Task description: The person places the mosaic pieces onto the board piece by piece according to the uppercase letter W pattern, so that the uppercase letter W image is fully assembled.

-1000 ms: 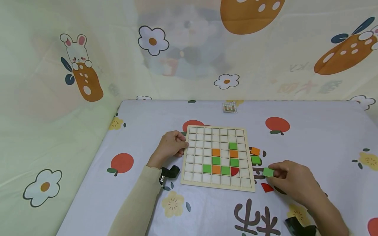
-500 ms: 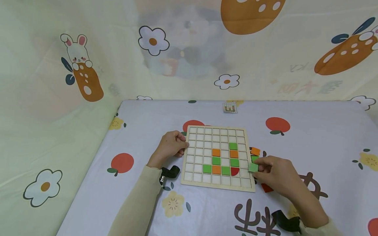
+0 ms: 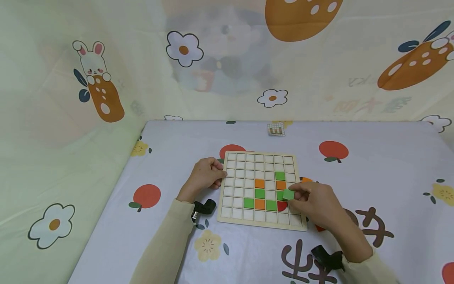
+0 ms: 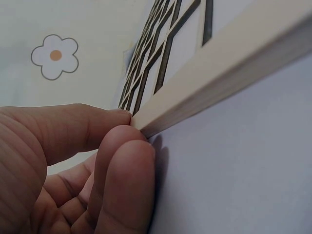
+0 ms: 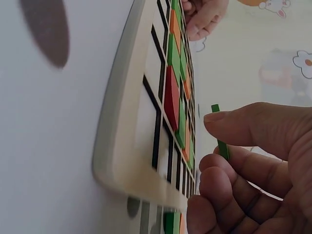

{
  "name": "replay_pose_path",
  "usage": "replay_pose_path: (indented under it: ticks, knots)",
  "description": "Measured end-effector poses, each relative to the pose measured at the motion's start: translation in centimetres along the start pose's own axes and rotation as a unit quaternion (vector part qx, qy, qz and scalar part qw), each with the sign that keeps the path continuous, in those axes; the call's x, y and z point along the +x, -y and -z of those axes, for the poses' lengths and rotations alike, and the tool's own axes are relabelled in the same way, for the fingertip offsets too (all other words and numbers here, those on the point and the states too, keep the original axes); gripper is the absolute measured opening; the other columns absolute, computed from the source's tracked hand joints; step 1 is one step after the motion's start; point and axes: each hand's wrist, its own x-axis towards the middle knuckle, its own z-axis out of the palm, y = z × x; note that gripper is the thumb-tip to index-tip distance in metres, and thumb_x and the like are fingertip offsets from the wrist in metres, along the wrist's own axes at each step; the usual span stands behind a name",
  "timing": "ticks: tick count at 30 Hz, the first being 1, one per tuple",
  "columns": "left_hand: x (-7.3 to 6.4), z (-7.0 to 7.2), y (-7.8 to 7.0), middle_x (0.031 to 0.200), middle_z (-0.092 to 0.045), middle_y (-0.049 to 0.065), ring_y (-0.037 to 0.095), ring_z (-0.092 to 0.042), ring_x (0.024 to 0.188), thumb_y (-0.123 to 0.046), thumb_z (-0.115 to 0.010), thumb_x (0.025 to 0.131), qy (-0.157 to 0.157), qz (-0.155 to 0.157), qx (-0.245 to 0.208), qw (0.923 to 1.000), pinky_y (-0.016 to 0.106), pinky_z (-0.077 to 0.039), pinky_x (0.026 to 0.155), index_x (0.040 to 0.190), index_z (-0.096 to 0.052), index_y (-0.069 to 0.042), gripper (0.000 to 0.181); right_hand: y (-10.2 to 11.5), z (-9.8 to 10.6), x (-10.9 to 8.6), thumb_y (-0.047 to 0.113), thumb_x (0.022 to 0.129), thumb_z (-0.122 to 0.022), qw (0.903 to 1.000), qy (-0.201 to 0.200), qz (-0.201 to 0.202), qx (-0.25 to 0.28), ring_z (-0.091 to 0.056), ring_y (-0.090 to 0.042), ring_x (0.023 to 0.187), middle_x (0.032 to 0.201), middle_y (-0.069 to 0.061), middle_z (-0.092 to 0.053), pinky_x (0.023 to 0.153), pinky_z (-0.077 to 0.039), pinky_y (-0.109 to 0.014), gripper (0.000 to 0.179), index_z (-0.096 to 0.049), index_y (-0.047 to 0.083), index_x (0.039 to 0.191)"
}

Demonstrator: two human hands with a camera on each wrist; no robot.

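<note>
A pale wooden grid board [image 3: 262,225] lies on the tablecloth, with green and orange square tiles and one red quarter-round tile [image 5: 171,100] set in its cells. My left hand [image 3: 205,174] grips the board's left edge; the left wrist view shows the thumb [image 4: 87,127] on the rim and curled fingers against its side. Between thumb and fingers my right hand [image 3: 319,203] pinches a green square tile [image 3: 288,194]. It is held over the right part of the board, overlapping a set green tile in the head view. The right wrist view shows this tile edge-on, above the board.
Loose tiles lie right of the board, partly behind the right hand: an orange one [image 3: 306,180], a red one [image 3: 319,228] and a green one [image 5: 171,222]. A small pattern card [image 3: 276,129] lies at the table's back. A printed cloth wall [image 3: 227,79] rises behind.
My right hand has carried the green tile leftward from beside the board to over its right-hand cells. The left hand and the board have stayed in place.
</note>
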Motion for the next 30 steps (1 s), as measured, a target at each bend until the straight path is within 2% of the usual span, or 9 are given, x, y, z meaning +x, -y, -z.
replay_pose_path:
  ticks: [5, 12, 17, 22, 30]
  knots:
    - [0.0, 0.0, 0.0, 0.076, -0.064, 0.007, 0.014, -0.060, 0.055, -0.007, -0.076, 0.093, 0.002, 0.000, -0.002, 1.0000, 0.024, -0.056, 0.051, 0.102, -0.063, -0.003, 0.016, 0.5, -0.5, 0.6, 0.009, 0.081, -0.084, 0.9998, 0.000, 0.016, 0.015, -0.058, -0.015, 0.072, 0.078, 0.001, -0.065, 0.060, -0.048, -0.024, 0.029, -0.078, 0.000, 0.108]
    - [0.1, 0.0, 0.3, 0.076, -0.065, 0.007, 0.014, -0.061, 0.056, -0.006, -0.076, 0.093, 0.005, -0.003, -0.006, 1.0000, 0.024, -0.056, 0.051, 0.102, -0.063, -0.003, 0.016, 1.4, -1.3, 1.4, 0.008, 0.081, -0.084, 0.9994, 0.008, 0.018, 0.027, -0.059, -0.015, 0.074, 0.080, 0.001, -0.066, 0.063, -0.049, -0.023, 0.028, -0.080, 0.001, 0.109]
    - [0.3, 0.0, 0.5, 0.076, -0.066, 0.007, 0.014, -0.061, 0.055, -0.006, -0.077, 0.093, 0.006, -0.006, -0.012, 0.9999, 0.024, -0.056, 0.051, 0.102, -0.064, -0.003, 0.016, 1.9, -1.7, 2.0, 0.010, 0.082, -0.086, 0.9992, 0.012, 0.020, 0.032, -0.057, -0.015, 0.072, 0.079, 0.001, -0.065, 0.059, -0.047, -0.024, 0.029, -0.079, 0.000, 0.109]
    - [0.3, 0.1, 0.5, 0.076, -0.066, 0.007, 0.014, -0.061, 0.055, -0.006, -0.076, 0.093, 0.006, -0.010, -0.011, 0.9999, 0.024, -0.056, 0.051, 0.102, -0.064, -0.002, 0.016, 2.3, -2.0, 2.5, 0.011, 0.083, -0.083, 0.9992, 0.022, 0.014, 0.029, -0.057, -0.015, 0.070, 0.079, 0.001, -0.065, 0.059, -0.048, -0.026, 0.030, -0.078, 0.000, 0.111]
    - [0.3, 0.1, 0.4, 0.076, -0.066, 0.007, 0.014, -0.061, 0.056, -0.006, -0.076, 0.093, 0.008, -0.010, -0.009, 0.9999, 0.024, -0.056, 0.052, 0.103, -0.064, -0.002, 0.016, 2.8, -2.4, 3.4, 0.012, 0.084, -0.078, 0.9987, 0.034, 0.003, 0.037, -0.058, -0.016, 0.078, 0.083, 0.000, -0.066, 0.064, -0.049, -0.028, 0.029, -0.078, 0.003, 0.111]
